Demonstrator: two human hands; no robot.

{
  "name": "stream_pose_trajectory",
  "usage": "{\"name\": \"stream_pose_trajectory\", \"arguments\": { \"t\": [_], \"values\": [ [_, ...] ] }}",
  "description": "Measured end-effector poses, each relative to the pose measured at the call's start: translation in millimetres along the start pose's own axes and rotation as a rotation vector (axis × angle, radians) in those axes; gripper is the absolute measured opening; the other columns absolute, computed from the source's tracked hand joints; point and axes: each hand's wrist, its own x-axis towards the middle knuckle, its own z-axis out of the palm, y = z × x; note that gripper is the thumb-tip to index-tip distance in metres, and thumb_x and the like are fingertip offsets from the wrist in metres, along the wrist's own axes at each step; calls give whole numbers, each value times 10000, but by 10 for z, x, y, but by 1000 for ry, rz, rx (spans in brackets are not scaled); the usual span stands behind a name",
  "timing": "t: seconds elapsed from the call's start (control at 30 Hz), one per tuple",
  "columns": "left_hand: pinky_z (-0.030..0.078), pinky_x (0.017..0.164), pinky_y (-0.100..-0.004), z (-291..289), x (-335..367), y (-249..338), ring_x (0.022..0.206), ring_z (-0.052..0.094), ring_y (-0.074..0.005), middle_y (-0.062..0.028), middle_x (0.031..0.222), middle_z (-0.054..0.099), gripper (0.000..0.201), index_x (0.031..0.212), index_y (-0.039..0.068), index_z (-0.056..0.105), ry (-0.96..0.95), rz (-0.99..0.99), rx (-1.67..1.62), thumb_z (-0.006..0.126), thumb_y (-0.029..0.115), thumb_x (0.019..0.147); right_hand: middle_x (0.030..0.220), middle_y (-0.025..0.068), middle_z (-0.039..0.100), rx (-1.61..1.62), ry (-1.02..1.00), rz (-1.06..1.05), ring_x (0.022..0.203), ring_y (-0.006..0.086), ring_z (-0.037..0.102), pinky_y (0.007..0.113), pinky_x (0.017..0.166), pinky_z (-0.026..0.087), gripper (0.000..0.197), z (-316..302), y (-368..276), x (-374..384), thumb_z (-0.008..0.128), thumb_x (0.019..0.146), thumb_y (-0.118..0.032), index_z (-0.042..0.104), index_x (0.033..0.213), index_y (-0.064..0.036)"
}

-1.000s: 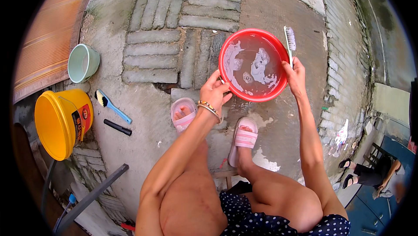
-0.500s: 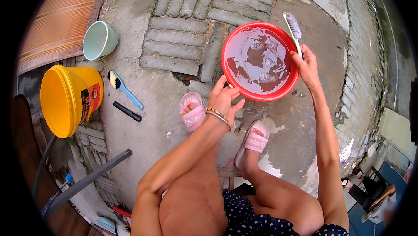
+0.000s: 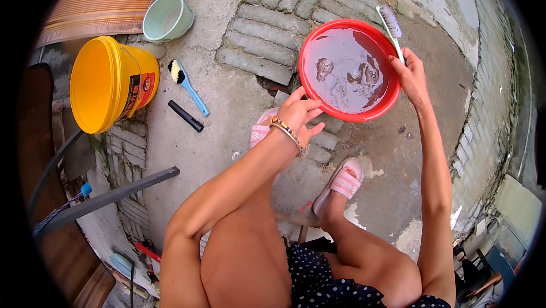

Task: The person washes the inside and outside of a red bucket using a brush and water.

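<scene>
A round red basin (image 3: pixel 318 106) holds brownish water with patches of foam. At its near left rim is my left hand (image 3: pixel 298 113), thumb and some fingers stretched out and others at the edge; a beaded bracelet circles the wrist. My right hand (image 3: pixel 410 80) grips the right rim and, together with it, the pale green handle of a scrub brush (image 3: pixel 391 22) with greyish-purple bristles pointing up and away. Whether the basin's bottom touches the ground is hidden.
Left stand a yellow bucket (image 3: pixel 94 86) and a pale green bucket (image 3: pixel 181 24). Between them and me lie a blue-handled brush (image 3: pixel 193 95) and a black tube (image 3: pixel 186 116). A grey metal bar (image 3: pixel 131 188) juts in. My pink-sandalled foot (image 3: pixel 344 183) rests on the wet concrete. Someone sits lower right.
The view has shifted, so the buckets appear higher and further right. The basin's foam has swirled into a different pattern. Both hands keep their places at the rim.
</scene>
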Motion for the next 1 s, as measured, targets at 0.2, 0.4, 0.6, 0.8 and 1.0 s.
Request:
{"name": "stream_pose_trajectory", "arguments": {
  "t": [0.2,0.4,0.6,0.8,1.0],
  "values": [
    [381,897,-457,-218,-87,56,1135,461,-145,-15,1258,462,498,1343,187,359,-53,-37,-8,506,92,877,649,-43,499,-16,-16,33,576,37,423,221,503,342,138,176,-125,-40,596,834,-155,536,794,-37],
    [380,913,-443,-414,-142,91,1176,446,-157,-24,1282,450,513,1368,193,332,-70,-79,-32,497,114,889,626,-44,482,-41,-9,51,533,41,414,228,466,331,146,329,-128,-113,602,832,-154,531,796,-32],
    [373,927,-426,-549,-165,54,1214,420,-175,-33,1319,424,525,1384,189,300,-123,-101,-75,481,125,895,621,-46,481,-83,-13,124,534,30,408,216,465,323,131,390,-312,-194,601,843,-141,531,801,-39],
    [367,935,-418,-698,-192,45,1235,403,-181,-39,1330,414,535,1390,184,289,-169,-125,-106,481,126,894,638,-48,490,-103,-27,110,534,30,413,209,466,325,117,449,-422,-248,600,845,-123,534,813,-32],
    [358,935,-409,-781,-220,67,1233,403,-176,-27,1332,415,523,1387,184,300,-165,-135,-113,480,139,898,641,-53,488,-99,-19,157,535,27,408,204,471,323,109,534,-448,-345,593,848,-119,528,823,-35]
  ]
}}
